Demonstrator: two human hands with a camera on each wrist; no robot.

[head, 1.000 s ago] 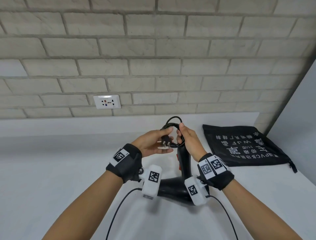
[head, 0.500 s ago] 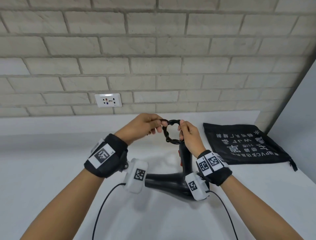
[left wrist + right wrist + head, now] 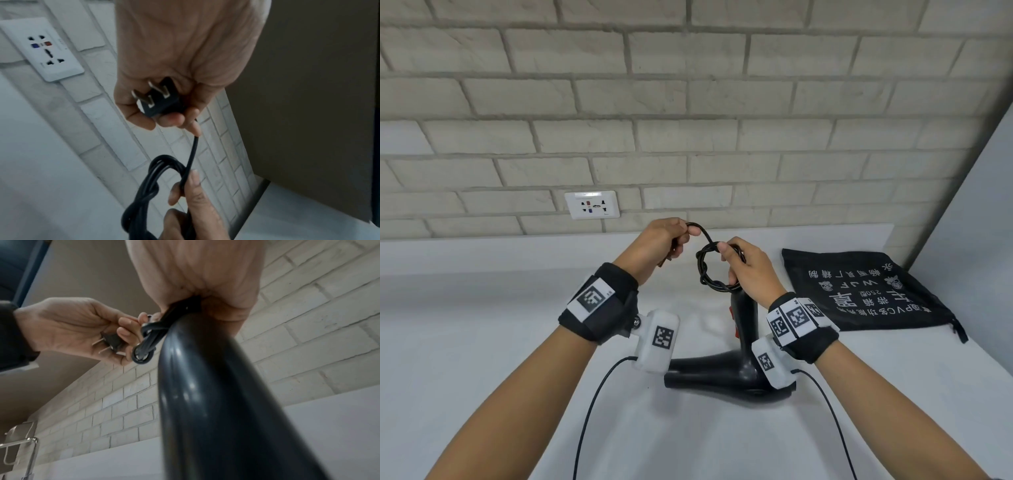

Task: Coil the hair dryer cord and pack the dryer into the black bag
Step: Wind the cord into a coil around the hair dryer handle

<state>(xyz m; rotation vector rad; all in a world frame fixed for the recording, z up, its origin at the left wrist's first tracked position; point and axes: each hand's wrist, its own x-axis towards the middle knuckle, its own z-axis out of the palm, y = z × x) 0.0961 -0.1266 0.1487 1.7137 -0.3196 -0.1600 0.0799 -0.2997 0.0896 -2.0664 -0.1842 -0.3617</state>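
Both hands are working above the hair dryer (image 3: 726, 371) on the counter: the right hand (image 3: 748, 270) is gripping the coiled cord (image 3: 705, 274) so it stays bundled, while the left hand (image 3: 659, 245) is pinching the plug (image 3: 159, 99) to wrap its tail, the black bag (image 3: 866, 291) lying nearby.

Pale brick wall (image 3: 688, 102) fills upper frame. White wall socket (image 3: 592, 204) left of centre, low on wall. White counter (image 3: 465, 342) spans lower frame. Grey panel (image 3: 983, 205) at right edge. Chrome rack (image 3: 20, 449) lower left in right wrist view.
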